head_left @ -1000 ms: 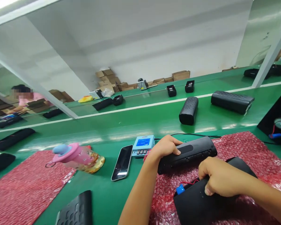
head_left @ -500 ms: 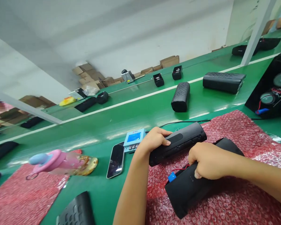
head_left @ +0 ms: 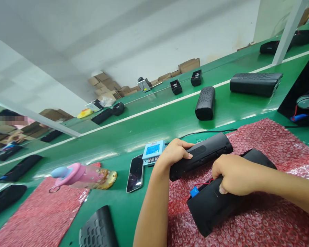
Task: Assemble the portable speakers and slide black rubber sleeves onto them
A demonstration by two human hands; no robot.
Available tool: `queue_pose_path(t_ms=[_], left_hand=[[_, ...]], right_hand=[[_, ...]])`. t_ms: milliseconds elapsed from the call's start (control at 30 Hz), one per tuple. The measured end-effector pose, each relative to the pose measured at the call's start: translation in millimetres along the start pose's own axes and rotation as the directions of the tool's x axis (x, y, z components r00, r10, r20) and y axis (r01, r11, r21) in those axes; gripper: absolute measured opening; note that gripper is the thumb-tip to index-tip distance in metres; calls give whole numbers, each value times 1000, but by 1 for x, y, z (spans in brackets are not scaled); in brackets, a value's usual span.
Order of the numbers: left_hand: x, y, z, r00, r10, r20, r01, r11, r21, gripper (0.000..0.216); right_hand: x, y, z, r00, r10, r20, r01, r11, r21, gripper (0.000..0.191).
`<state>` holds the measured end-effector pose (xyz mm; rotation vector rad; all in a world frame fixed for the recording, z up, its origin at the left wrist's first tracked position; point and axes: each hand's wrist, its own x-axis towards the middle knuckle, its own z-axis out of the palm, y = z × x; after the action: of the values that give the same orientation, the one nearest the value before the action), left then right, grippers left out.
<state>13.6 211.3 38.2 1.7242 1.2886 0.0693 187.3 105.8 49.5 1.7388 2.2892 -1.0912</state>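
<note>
On pink bubble wrap (head_left: 247,223), my left hand (head_left: 179,152) is closed over the near end of a long black speaker panel (head_left: 208,147), which has a raised oval strip. My right hand (head_left: 234,175) grips the wall of a black speaker shell (head_left: 211,209), its thumb outside and its fingers reaching into the hollow, where the tips are hidden. Red wires and a small blue block (head_left: 194,192) show at the shell's open edge. The panel lies just beyond the shell.
Left of my left arm are a phone (head_left: 135,173), a light-blue device with a screen (head_left: 153,151) and a pink-capped bottle (head_left: 87,175). Black speakers (head_left: 206,103) stand on the green bench ahead. An open speaker box (head_left: 305,99) is at right. Another person works at far left.
The view has turned slightly left, so the bench things appear further right. Both hands keep their holds, with little visible movement relative to the panel and shell.
</note>
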Motion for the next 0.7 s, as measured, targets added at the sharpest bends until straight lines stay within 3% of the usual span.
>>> queue_pose_path(t_ms=[700], left_hand=[[-2,3,1,1000,9,6,-9,1000,18,51]], right_hand=[[-1,-1,-2,1000,16,19,-16,1000,9,11]])
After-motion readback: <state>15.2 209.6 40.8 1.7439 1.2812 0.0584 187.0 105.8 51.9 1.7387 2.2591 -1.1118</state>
